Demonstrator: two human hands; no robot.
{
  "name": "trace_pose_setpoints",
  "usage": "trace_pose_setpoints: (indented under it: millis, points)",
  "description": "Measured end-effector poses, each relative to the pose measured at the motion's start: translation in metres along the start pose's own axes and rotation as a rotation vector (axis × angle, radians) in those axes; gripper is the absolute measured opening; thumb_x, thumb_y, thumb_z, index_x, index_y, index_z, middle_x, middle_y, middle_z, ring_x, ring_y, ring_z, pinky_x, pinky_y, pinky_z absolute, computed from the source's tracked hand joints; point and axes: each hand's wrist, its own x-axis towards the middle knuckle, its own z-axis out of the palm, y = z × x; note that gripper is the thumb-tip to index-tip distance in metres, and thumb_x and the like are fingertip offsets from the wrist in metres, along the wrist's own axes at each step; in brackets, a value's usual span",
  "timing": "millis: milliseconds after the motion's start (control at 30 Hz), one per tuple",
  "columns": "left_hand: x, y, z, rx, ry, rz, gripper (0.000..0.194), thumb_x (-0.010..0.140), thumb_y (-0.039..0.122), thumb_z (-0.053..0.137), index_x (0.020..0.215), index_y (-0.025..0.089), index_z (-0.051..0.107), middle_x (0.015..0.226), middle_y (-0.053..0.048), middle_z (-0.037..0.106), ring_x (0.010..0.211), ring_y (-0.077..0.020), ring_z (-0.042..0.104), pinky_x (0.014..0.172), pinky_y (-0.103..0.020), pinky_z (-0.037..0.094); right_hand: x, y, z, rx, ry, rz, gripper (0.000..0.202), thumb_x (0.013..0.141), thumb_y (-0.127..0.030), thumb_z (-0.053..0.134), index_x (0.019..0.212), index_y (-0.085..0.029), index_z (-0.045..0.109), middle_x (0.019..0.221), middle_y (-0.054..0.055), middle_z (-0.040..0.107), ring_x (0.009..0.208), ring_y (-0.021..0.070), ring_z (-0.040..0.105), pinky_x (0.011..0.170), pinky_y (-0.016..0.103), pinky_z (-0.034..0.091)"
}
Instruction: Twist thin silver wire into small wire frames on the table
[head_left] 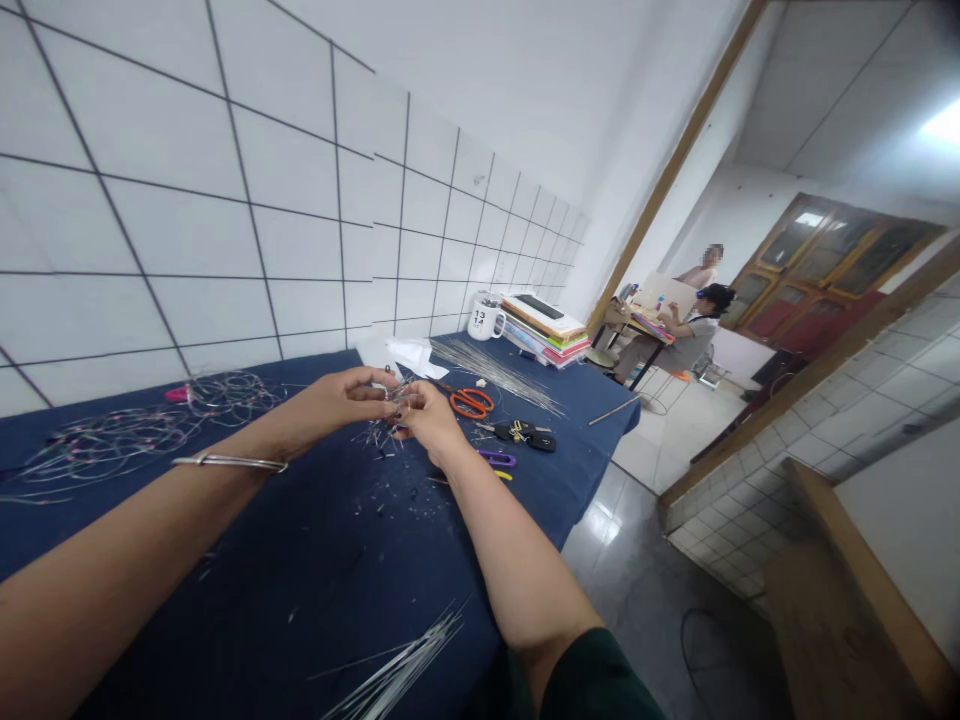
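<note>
My left hand [358, 398], with a silver bangle on its wrist, is closed with fingertips and thumb pinched together. My right hand [433, 418] meets it, its fingers curled inward. Between both sets of fingertips is a small tangle of silvery wire [400, 388], partly hidden by the fingers. Just below lie short wire scraps [381, 438] scattered on the dark blue cloth [300, 580]. Beside my right hand are orange-handled scissors [472, 403], a purple-handled tool [496, 459] and a set of keys [521, 432].
Looped wires [150, 425] spread along the left by the tiled wall. Straight wires lie in a far bundle [502, 370] and a near bundle [405, 670]. A white mug [486, 318] and a stack of books [547, 330] stand at the back. Two people sit in the room beyond.
</note>
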Motion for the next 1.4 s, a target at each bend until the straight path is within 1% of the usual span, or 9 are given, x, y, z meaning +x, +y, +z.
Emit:
trace_pose_setpoints:
  millis: [133, 300, 567, 700, 833, 1000, 1133, 1267, 1400]
  points:
    - [-0.002, 0.0, 0.0, -0.017, 0.024, 0.028, 0.041, 0.056, 0.029, 0.073, 0.095, 0.022, 0.062, 0.096, -0.006, 0.066, 0.093, -0.0256, 0.06, 0.08, -0.038, 0.049, 0.001, -0.001, 0.0, 0.004, 0.051, 0.012, 0.023, 0.06, -0.018, 0.063, 0.082, -0.02, 0.055, 0.067, -0.005, 0.056, 0.057, 0.0105, 0.054, 0.045, 0.021, 0.047]
    - [-0.008, 0.004, -0.005, -0.116, 0.046, 0.101, 0.038, 0.062, 0.026, 0.07, 0.097, 0.018, 0.061, 0.086, -0.007, 0.066, 0.083, -0.0213, 0.062, 0.076, -0.037, 0.047, 0.005, -0.001, -0.002, 0.097, 0.041, -0.008, 0.023, 0.059, -0.016, 0.059, 0.082, -0.019, 0.056, 0.066, -0.004, 0.056, 0.054, 0.0095, 0.053, 0.044, 0.019, 0.043]
    - [-0.004, 0.0, -0.011, -0.206, 0.091, 0.143, 0.032, 0.064, 0.023, 0.068, 0.095, 0.017, 0.061, 0.088, -0.008, 0.063, 0.08, -0.0186, 0.06, 0.07, -0.034, 0.046, 0.007, -0.003, -0.003, 0.159, 0.112, -0.024, 0.017, 0.058, -0.017, 0.057, 0.074, -0.018, 0.057, 0.063, -0.004, 0.055, 0.051, 0.0079, 0.049, 0.045, 0.019, 0.041]
    - [-0.004, -0.002, -0.016, -0.195, 0.09, 0.117, 0.032, 0.064, 0.026, 0.068, 0.094, 0.017, 0.06, 0.093, -0.008, 0.06, 0.078, -0.0163, 0.058, 0.069, -0.032, 0.047, 0.007, -0.006, -0.006, 0.15, 0.126, 0.003, 0.019, 0.057, -0.021, 0.06, 0.076, -0.018, 0.059, 0.063, -0.002, 0.055, 0.053, 0.0097, 0.051, 0.045, 0.02, 0.041]
    - [-0.004, 0.0, -0.025, -0.091, 0.099, 0.053, 0.036, 0.063, 0.031, 0.069, 0.095, 0.018, 0.058, 0.102, -0.007, 0.056, 0.084, -0.0155, 0.056, 0.069, -0.03, 0.048, 0.007, -0.01, -0.013, 0.126, 0.14, 0.016, 0.023, 0.057, -0.025, 0.063, 0.078, -0.018, 0.059, 0.064, -0.003, 0.056, 0.055, 0.0101, 0.051, 0.045, 0.019, 0.041]
    - [-0.004, 0.002, -0.03, 0.046, 0.125, 0.011, 0.039, 0.063, 0.036, 0.068, 0.094, 0.016, 0.056, 0.101, -0.007, 0.057, 0.079, -0.0135, 0.056, 0.064, -0.026, 0.048, 0.008, -0.013, -0.021, 0.064, 0.112, 0.041, 0.024, 0.056, -0.028, 0.066, 0.077, -0.018, 0.061, 0.062, -0.003, 0.056, 0.054, 0.0098, 0.05, 0.043, 0.019, 0.039]
    - [-0.003, 0.001, -0.031, 0.058, 0.091, 0.017, 0.037, 0.063, 0.037, 0.067, 0.094, 0.018, 0.057, 0.105, -0.008, 0.056, 0.082, -0.0144, 0.056, 0.064, -0.026, 0.048, 0.008, -0.016, -0.026, 0.01, 0.071, 0.051, 0.022, 0.056, -0.029, 0.067, 0.075, -0.019, 0.062, 0.059, -0.004, 0.055, 0.049, 0.0083, 0.046, 0.042, 0.02, 0.038]
    - [-0.004, -0.003, -0.031, 0.061, 0.068, -0.02, 0.034, 0.065, 0.036, 0.066, 0.093, 0.019, 0.057, 0.102, -0.008, 0.058, 0.083, -0.0153, 0.056, 0.065, -0.027, 0.048, 0.008, -0.019, -0.027, -0.023, 0.029, 0.096, 0.02, 0.056, -0.027, 0.068, 0.073, -0.019, 0.063, 0.056, -0.005, 0.055, 0.044, 0.0071, 0.043, 0.042, 0.021, 0.038]
    - [-0.005, -0.008, -0.033, 0.071, 0.062, 0.0, 0.031, 0.067, 0.033, 0.065, 0.093, 0.018, 0.057, 0.096, -0.008, 0.059, 0.082, -0.0144, 0.056, 0.066, -0.027, 0.047, 0.011, -0.011, -0.028, -0.015, -0.026, 0.158, 0.021, 0.055, -0.025, 0.07, 0.075, -0.019, 0.065, 0.062, -0.003, 0.059, 0.046, 0.0063, 0.044, 0.043, 0.021, 0.037]
